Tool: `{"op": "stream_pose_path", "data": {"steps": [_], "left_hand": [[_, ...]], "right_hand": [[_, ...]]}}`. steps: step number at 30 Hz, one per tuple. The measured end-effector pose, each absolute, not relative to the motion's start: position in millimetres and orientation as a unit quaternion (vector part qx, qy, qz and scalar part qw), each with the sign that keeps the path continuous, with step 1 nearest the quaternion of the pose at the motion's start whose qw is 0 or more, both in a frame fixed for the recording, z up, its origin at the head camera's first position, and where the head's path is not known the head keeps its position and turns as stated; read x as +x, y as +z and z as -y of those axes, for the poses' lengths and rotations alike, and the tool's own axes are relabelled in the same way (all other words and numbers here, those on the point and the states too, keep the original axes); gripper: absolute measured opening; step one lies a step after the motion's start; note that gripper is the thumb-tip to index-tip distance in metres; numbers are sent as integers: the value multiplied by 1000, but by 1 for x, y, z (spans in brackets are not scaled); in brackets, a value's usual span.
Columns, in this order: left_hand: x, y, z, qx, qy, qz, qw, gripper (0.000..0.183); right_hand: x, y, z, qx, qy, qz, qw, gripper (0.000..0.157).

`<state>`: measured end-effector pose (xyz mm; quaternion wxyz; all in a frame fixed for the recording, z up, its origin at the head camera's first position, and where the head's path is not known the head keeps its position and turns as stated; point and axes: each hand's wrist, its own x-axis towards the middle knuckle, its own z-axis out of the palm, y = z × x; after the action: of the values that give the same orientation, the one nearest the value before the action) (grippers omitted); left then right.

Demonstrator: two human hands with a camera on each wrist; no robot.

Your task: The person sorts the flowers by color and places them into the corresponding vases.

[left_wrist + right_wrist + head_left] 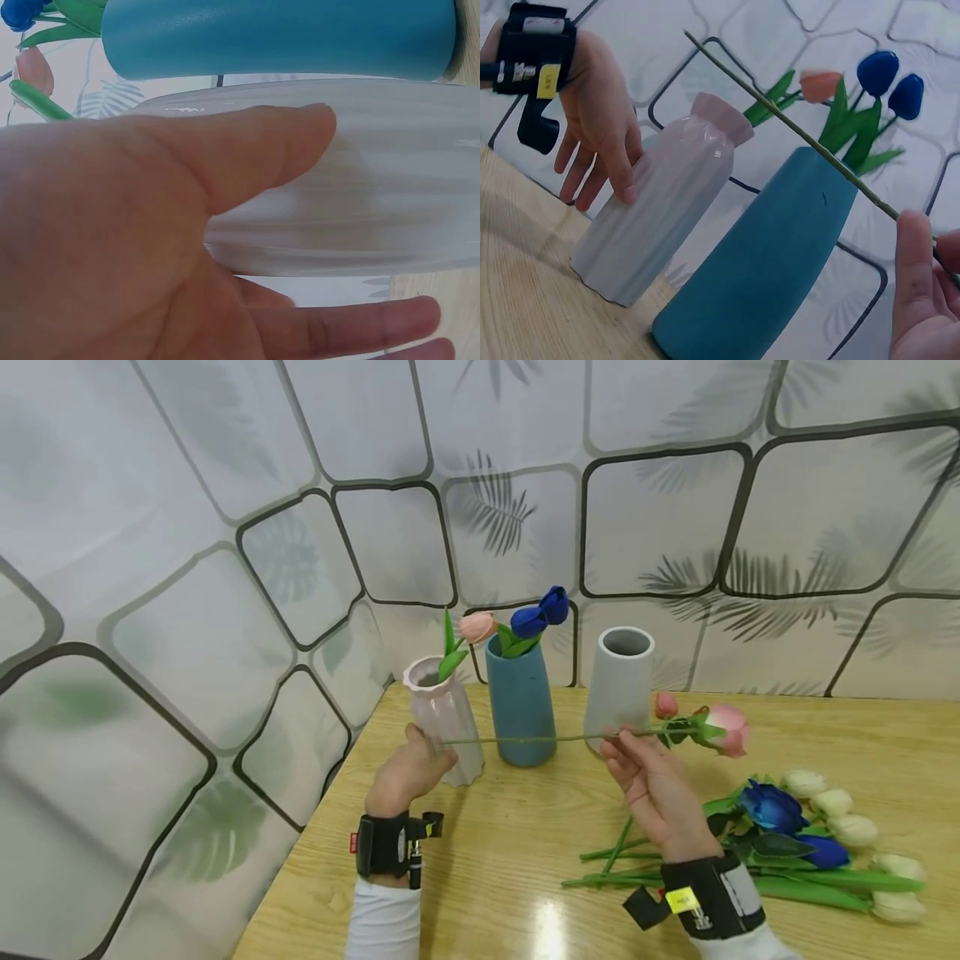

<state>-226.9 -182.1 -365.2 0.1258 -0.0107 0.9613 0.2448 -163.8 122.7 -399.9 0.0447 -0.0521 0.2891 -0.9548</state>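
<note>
In the head view my right hand (660, 789) pinches the long stem of an artificial pink rose (726, 730) between thumb and fingers. The rose lies almost level in the air, bloom to the right and a small bud beside it, its stem crossing in front of the vases. My left hand (408, 772) is at the left side of a glossy pale pink vase (453, 727) with a ruffled rim. In the left wrist view its thumb (277, 146) lies across the vase's front, while the other fingers extend straight. A peach tulip (477, 627) leans out of this vase.
A blue vase (521, 710) holding blue tulips (529, 622) stands beside the pink one. Right of it is a white vase (618, 685). Several white tulips (853, 830) and a blue rose (772, 807) lie on the wooden table (487, 893) at the right. A patterned backdrop stands behind.
</note>
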Motion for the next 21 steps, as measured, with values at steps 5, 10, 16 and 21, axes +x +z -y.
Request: {"op": "stream_pose_path", "data": {"steps": [5, 10, 16, 21], "left_hand": [[-228, -367, 184, -12, 274, -955, 115, 93], [-229, -369, 188, -4, 307, -945, 116, 95], [-228, -370, 189, -3, 319, -940, 118, 94], [-229, -369, 188, -3, 323, -939, 117, 93]], "right_hand": [[-157, -388, -106, -12, -926, -366, -96, 9], [-154, -383, -87, -27, -863, -432, -263, 18], [-152, -378, -69, -130, -776, -474, -395, 9], [-150, -371, -58, -187, -724, -483, -456, 7]]}}
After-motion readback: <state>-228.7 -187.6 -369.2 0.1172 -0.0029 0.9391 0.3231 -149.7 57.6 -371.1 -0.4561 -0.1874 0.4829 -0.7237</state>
